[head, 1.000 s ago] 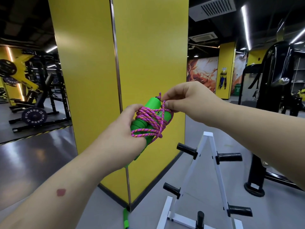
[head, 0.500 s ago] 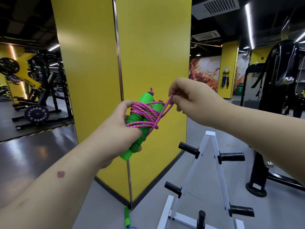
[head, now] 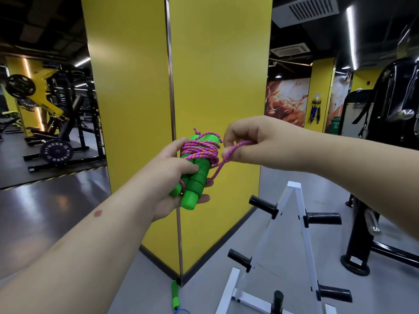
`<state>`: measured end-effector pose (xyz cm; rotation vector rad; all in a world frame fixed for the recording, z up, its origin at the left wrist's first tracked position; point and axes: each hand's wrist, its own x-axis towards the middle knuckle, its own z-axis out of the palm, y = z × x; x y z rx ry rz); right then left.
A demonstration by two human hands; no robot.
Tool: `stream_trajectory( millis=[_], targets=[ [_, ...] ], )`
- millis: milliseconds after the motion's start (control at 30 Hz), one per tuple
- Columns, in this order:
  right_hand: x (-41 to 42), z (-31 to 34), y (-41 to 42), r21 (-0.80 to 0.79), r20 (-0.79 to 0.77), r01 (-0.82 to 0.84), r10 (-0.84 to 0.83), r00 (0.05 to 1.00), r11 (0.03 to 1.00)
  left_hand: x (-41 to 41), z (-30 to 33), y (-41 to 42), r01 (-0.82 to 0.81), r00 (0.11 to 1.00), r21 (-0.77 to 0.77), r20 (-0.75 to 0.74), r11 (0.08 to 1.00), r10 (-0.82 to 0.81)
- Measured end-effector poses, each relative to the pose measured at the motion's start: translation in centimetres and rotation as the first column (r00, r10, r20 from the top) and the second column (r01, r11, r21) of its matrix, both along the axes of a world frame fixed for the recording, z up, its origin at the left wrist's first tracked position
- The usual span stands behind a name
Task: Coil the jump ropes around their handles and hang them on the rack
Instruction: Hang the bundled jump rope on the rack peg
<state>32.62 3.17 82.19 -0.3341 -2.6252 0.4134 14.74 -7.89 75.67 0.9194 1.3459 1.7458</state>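
**Pink rope wrapped on green handles, loop pinched at centre frame**

Head view: At the centre of the frame I see my left hand (head: 172, 175) curled around a pair of green handles (head: 196, 175), held side by side and tilted with their tops leaning away toward the yellow pillar (head: 217, 87). The pink braided rope (head: 200, 150) is wound in several turns around the upper half of the handles, with a knotted end poking up above their tops. Just right of the bundle, my right hand (head: 256, 141) pinches a loop of the same rope between thumb and fingertips; a strand runs from that pinch down and left to the handles' right side, near my left fingertips.

In the lower right of the frame stands the white A-frame rack (head: 303, 225) with black pegs (head: 323, 218) sticking out on both sides; I see nothing hanging on them. The bundle is above and left of the rack, apart from it.

At the bottom centre, on the grey floor at the pillar's corner, lies another green handle (head: 174, 295) with a bit of blue cord at its lower end. In the left of the frame sits a black and yellow weight machine (head: 45, 105) carrying a plate marked FITNESS.
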Motion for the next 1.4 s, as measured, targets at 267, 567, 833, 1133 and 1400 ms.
stream_trajectory(
  millis=[267,567,833,1133,1400],
  targets=[
    [0.0,-0.6,-1.1,0.372,0.306,-0.018,-0.104,0.946,0.928,-1.1,0.7,0.7,-0.063,0.988,0.041,0.14,0.997,0.057],
    [-1.9,-0.3,-1.5,0.235,0.244,-0.044,-0.015,0.97,0.971,-0.4,0.2,1.2,-0.17,0.982,0.065,0.092,0.983,0.164],
    [-1.4,-0.3,1.0,0.372,0.195,0.085,-0.167,0.966,0.924,-0.3,0.4,0.3,-0.135,0.987,0.135,0.1,0.982,0.122],
    [-2.0,-1.9,1.0,0.724,0.364,0.061,-0.455,0.813,0.687,0.1,2.1,-0.9,-0.024,0.973,0.164,0.232,0.986,-0.015],
    [-2.8,-0.7,0.9,0.732,0.179,0.266,-0.554,0.813,0.627,1.2,1.7,-1.6,0.107,0.994,0.034,-0.024,0.994,-0.106]
  ],
)
